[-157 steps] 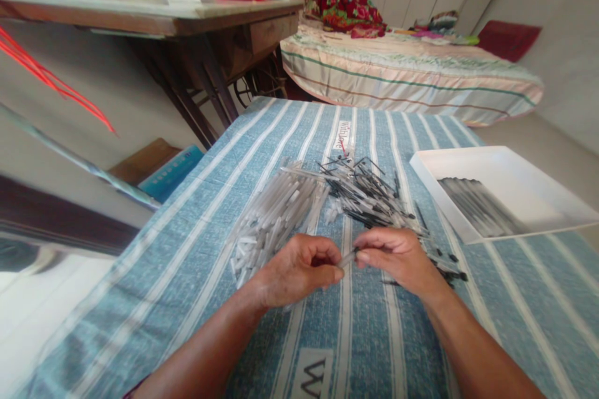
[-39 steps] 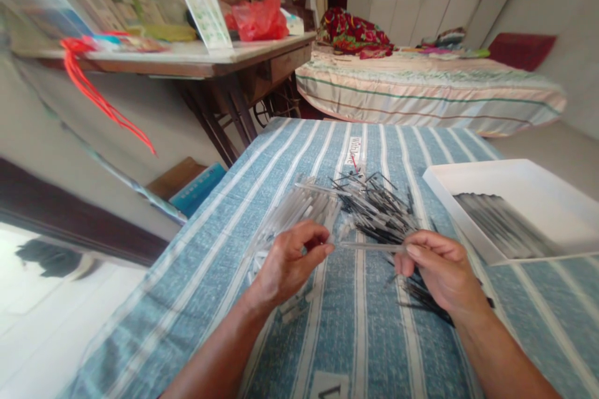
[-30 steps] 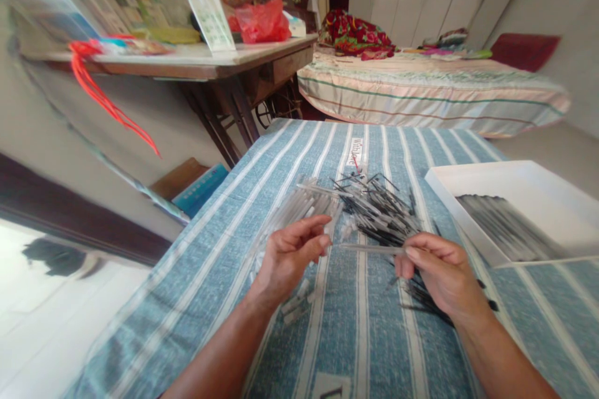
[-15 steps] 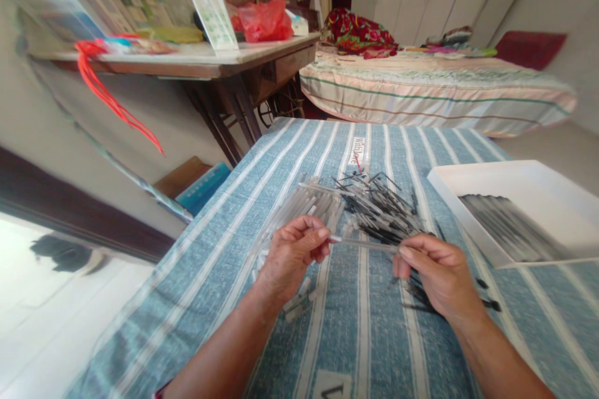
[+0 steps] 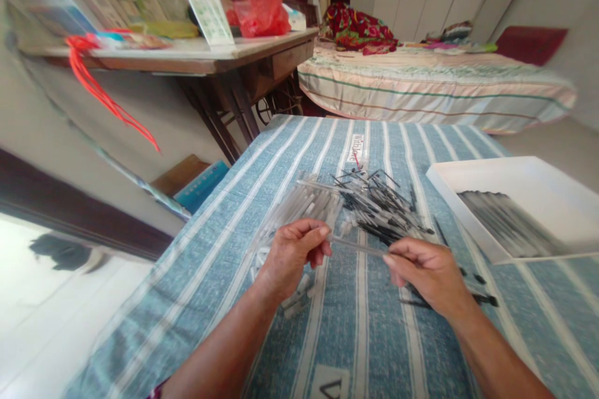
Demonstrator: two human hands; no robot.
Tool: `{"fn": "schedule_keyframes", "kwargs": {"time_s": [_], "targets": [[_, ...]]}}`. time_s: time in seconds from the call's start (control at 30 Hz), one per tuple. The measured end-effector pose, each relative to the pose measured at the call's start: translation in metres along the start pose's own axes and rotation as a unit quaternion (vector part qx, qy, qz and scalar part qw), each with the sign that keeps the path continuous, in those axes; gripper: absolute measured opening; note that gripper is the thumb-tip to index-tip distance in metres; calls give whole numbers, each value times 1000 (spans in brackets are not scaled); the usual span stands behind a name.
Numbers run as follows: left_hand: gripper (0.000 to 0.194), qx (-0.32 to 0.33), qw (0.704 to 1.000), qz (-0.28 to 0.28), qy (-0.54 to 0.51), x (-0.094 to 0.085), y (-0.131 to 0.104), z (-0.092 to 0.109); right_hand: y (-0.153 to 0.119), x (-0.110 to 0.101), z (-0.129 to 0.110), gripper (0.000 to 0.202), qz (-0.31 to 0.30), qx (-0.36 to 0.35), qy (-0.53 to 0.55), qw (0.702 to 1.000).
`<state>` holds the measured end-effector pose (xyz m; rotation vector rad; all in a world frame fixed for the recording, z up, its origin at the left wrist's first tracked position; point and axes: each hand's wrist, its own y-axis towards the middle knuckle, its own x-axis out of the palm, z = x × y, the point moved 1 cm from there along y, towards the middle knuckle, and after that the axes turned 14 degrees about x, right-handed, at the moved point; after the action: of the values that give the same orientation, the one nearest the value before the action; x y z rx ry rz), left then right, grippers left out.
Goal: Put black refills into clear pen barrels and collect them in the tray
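Note:
A thin clear tube (image 5: pixel 358 247), resembling a pen barrel, stretches between my two hands above the striped cloth. Its left end is pinched by the thumb and fingers of my left hand (image 5: pixel 297 252). The thumb and forefinger of my right hand (image 5: pixel 423 271) close on the other end. Behind my left hand lies a pile of translucent tubes (image 5: pixel 302 202); short white pieces (image 5: pixel 299 296) are scattered beside the wrist. Beyond my right hand is a heap of thin black and clear sticks (image 5: pixel 384 202), some with bent ends. Black-tipped sticks (image 5: pixel 482 299) lie partly under that hand.
A white box (image 5: pixel 547 187) at the right holds a row of dark, slim sticks (image 5: pixel 508 221). A blue striped cloth (image 5: pixel 355 336) covers the table. To the left stands a wooden desk (image 5: pixel 196 65) with red cords hanging over its edge. Behind is a bed (image 5: pixel 435 84).
My right hand has moved slightly left and down, bringing the tube with it. A white piece seen at my left fingertips is no longer distinct. The view has shifted a little.

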<state>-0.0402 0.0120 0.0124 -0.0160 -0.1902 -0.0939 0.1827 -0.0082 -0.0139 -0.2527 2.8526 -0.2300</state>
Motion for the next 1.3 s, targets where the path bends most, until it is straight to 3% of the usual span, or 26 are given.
{"fn": "schedule_keyframes", "kwargs": {"time_s": [0.2, 0.4, 0.6, 0.9, 1.13, 1.23, 1.3], "targets": [[20, -12, 1000, 10, 23, 3, -1, -4, -4, 13, -1, 26, -50, 27, -50, 997], [20, -30, 999, 38, 10, 5, -1, -9, -9, 22, -6, 28, 7, -62, -140, 988], [20, -38, 999, 26, 5, 7, -3, -8, -11, 27, -3, 25, 40, -139, -185, 972], [22, -10, 998, 23, 50, 6, 1, -8, -4, 30, -2, 25, 38, -155, -226, 961], [25, 4, 993, -49, 108, 12, 0, -4, 4, 24, -10, 24, 69, -187, -330, 923], [20, -9, 998, -23, 49, 13, 1, -4, 4, 15, -17, 18, 76, -181, -275, 941], [16, -27, 999, 11, -15, 13, 1, -3, 4, 10, -19, 10, 89, -142, -129, 977]]}}
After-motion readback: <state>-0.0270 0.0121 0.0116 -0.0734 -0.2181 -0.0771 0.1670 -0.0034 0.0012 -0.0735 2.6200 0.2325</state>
